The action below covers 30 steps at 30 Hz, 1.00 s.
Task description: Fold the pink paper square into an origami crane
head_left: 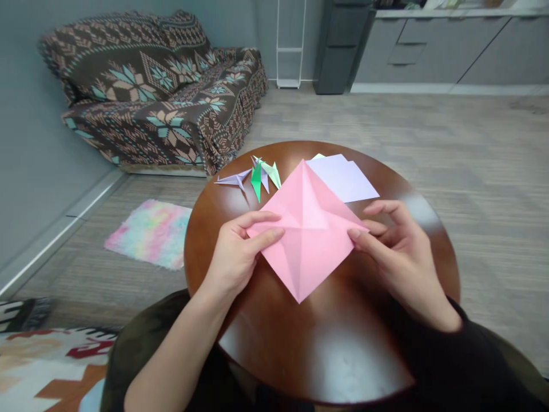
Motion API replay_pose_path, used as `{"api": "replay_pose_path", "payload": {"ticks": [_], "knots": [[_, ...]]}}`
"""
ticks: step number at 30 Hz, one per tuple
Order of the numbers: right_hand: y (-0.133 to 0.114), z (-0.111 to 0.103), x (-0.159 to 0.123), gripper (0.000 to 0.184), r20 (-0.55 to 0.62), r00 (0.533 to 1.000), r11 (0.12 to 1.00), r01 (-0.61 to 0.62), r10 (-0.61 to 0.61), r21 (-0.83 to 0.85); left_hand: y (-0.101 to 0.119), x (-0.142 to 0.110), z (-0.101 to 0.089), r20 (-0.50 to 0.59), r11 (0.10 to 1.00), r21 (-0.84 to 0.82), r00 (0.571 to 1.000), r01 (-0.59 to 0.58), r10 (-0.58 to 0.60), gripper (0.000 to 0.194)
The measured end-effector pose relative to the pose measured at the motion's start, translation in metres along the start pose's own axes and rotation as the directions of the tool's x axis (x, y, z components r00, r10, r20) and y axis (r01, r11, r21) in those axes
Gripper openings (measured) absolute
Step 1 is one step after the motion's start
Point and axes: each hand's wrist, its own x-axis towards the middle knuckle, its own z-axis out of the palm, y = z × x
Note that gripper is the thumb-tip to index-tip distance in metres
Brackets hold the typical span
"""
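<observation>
A square sheet of pink origami paper is held up over the round table, turned like a diamond, with crease lines crossing at its middle. My left hand pinches its left corner between thumb and fingers. At the right corner my right hand grips the paper with the thumb in front; its index finger is raised off the sheet. Behind the paper lie folded paper cranes: a purple one, a green one and a pale green one, close together.
A stack of lilac paper sheets lies at the back right of the brown table. Beyond stand a patterned sofa, a fluffy rug, a white rack and grey cabinets.
</observation>
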Motion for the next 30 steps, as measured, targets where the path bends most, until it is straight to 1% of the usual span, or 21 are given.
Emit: {"api": "replay_pose_path", "payload": {"ticks": [3, 5, 8, 10, 13, 15, 19, 20, 21, 23, 25, 28, 30], "knots": [[0.002, -0.004, 0.002, 0.029, 0.002, 1.000, 0.997, -0.014, 0.014, 0.077, 0.001, 0.001, 0.000, -0.021, 1.000, -0.019, 1.000, 0.019, -0.020, 0.027], [0.002, -0.006, 0.003, 0.030, 0.011, 1.000, 0.995, -0.010, 0.009, 0.104, 0.002, 0.001, 0.000, -0.022, 0.999, -0.033, 0.999, 0.028, -0.029, 0.027], [-0.001, -0.006, 0.002, 0.048, 0.097, 0.995, 0.994, -0.015, 0.004, 0.113, 0.003, 0.002, 0.000, -0.025, 0.997, -0.062, 0.999, 0.045, -0.046, 0.027], [-0.004, -0.004, 0.001, 0.061, 0.153, 0.988, 0.996, -0.008, -0.005, 0.088, 0.004, 0.002, 0.000, -0.027, 0.996, -0.072, 0.998, 0.052, -0.054, 0.028], [-0.008, 0.000, -0.002, 0.071, 0.182, 0.983, 0.999, 0.020, -0.025, 0.027, 0.004, 0.002, 0.001, -0.029, 0.996, -0.065, 0.998, 0.058, -0.060, 0.030], [-0.007, 0.003, -0.003, 0.072, 0.178, 0.983, 0.999, 0.048, -0.043, -0.019, 0.003, 0.001, 0.001, -0.028, 0.998, -0.044, 0.998, 0.048, -0.049, 0.034], [0.000, 0.003, -0.005, 0.080, 0.149, 0.984, 0.987, 0.118, -0.102, -0.105, 0.001, -0.002, 0.001, -0.009, 1.000, 0.012, 1.000, 0.026, -0.026, 0.042], [0.002, 0.002, -0.005, 0.077, 0.159, 0.980, 0.982, 0.139, -0.118, -0.130, 0.000, -0.002, 0.001, -0.007, 1.000, 0.019, 1.000, 0.024, -0.024, 0.042], [0.004, 0.002, -0.005, 0.071, 0.175, 0.975, 0.973, 0.162, -0.134, -0.162, 0.000, -0.002, 0.001, -0.007, 1.000, 0.023, 1.000, 0.019, -0.019, 0.043], [0.006, 0.000, -0.006, 0.050, 0.202, 0.966, 0.949, 0.206, -0.160, -0.237, 0.000, -0.002, 0.001, -0.009, 0.999, 0.033, 1.000, 0.003, -0.002, 0.042], [0.006, -0.001, -0.006, 0.036, 0.196, 0.963, 0.927, 0.237, -0.184, -0.291, -0.001, -0.003, 0.002, -0.015, 0.999, 0.050, 1.000, -0.013, 0.014, 0.042], [0.004, 0.001, -0.006, 0.033, 0.176, 0.953, 0.896, 0.294, -0.248, -0.332, -0.001, -0.004, 0.003, -0.023, 0.998, 0.060, 0.999, -0.021, 0.022, 0.042], [0.003, 0.002, -0.004, 0.030, 0.214, 0.920, 0.854, 0.385, -0.327, -0.350, -0.002, -0.004, 0.004, -0.017, 0.999, 0.046, 1.000, -0.013, 0.014, 0.042]]}}
